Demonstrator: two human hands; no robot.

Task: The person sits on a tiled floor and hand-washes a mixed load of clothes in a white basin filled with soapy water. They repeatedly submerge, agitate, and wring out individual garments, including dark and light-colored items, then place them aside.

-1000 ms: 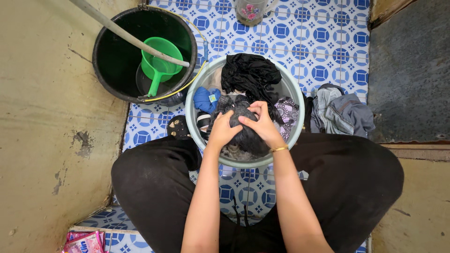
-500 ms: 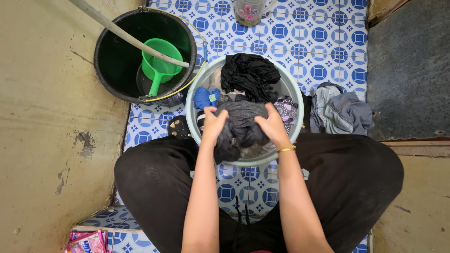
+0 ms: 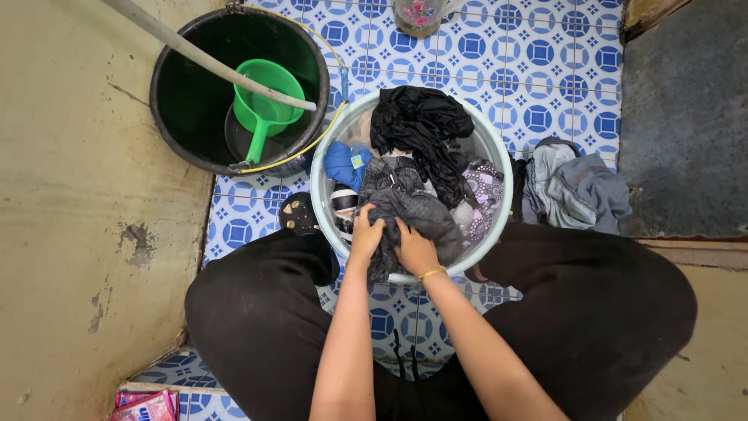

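Note:
A round grey wash basin (image 3: 499, 152) sits on the tiled floor between my knees, full of wet clothes. My left hand (image 3: 365, 236) and my right hand (image 3: 415, 251) sit close together at the basin's near edge, both gripping a dark grey garment (image 3: 421, 214). Behind it lie a black garment (image 3: 417, 125), a blue cloth (image 3: 343, 164) and a purple patterned cloth (image 3: 485, 187). A gold bracelet (image 3: 431, 272) circles my right wrist.
A black bucket (image 3: 179, 117) at the upper left holds a green dipper (image 3: 263, 101) and a hose (image 3: 195, 54). Grey clothes (image 3: 573, 187) are piled right of the basin. A floral cup (image 3: 417, 15) stands at the top. Pink sachets (image 3: 148, 407) lie at the bottom left.
My hands were apart at the sides of the grey garment; they have come together toward the basin's near edge, pulling the garment down and toward me.

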